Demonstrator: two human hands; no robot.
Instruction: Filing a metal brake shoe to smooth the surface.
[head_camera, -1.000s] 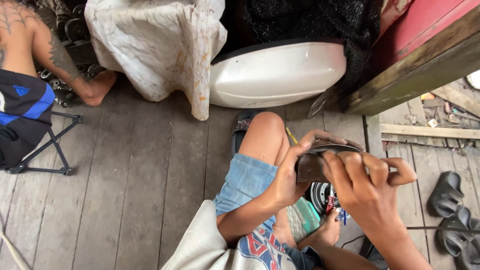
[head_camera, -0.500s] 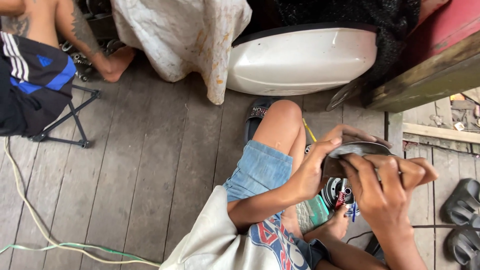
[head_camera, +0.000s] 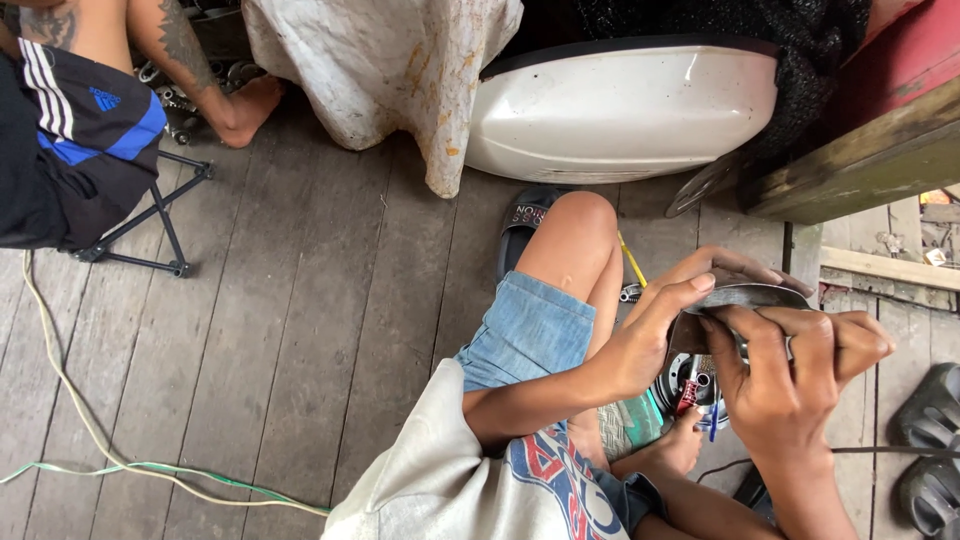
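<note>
Object: a curved grey metal part (head_camera: 748, 300), arc-shaped, dull and worn, apparently a brake shoe.
Pose: held above the floor with its rounded outer edge turned up and away from the person, roughly level.
Grip: the left hand (head_camera: 660, 325) clasps its left end, thumb laid along the top rim; the right hand (head_camera: 790, 375) covers its right half, fingers pressed over the face.
Position: in front of the bent knee, directly above a round metal hub (head_camera: 690, 385).
Visibility: largely hidden by the fingers.
</note>
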